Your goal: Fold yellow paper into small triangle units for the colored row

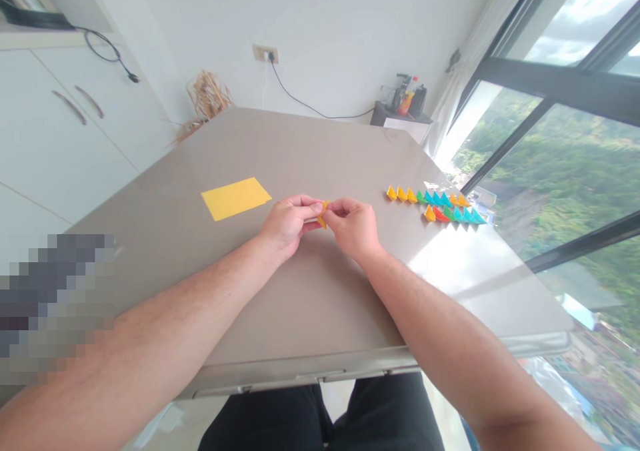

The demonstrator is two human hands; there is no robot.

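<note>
I hold a small yellow piece (323, 216) of folded paper between the fingertips of my left hand (287, 224) and my right hand (356, 227). Both grips are together, clamped on it, above the middle of the worktop (305, 154). The piece looks narrow, with pointed ends above and below; my fingers hide some of its folds.

Open surface lies between my hands and the near edge, and also beyond them to the far edge. On my left side, near the left hand, yellow paper (235, 199) lies flat, with straight edges; I cannot tell if it is one sheet or several. On my right side, well apart from the right hand, stand pointed folded pieces in two rows, close to the window-side edge.

I count one piece in my hands. The back row (420, 196) shows three yellow, one green, about three blue and two orange-yellow. The front row (450, 214) shows one yellow, one red, one green and about three blue.
</note>
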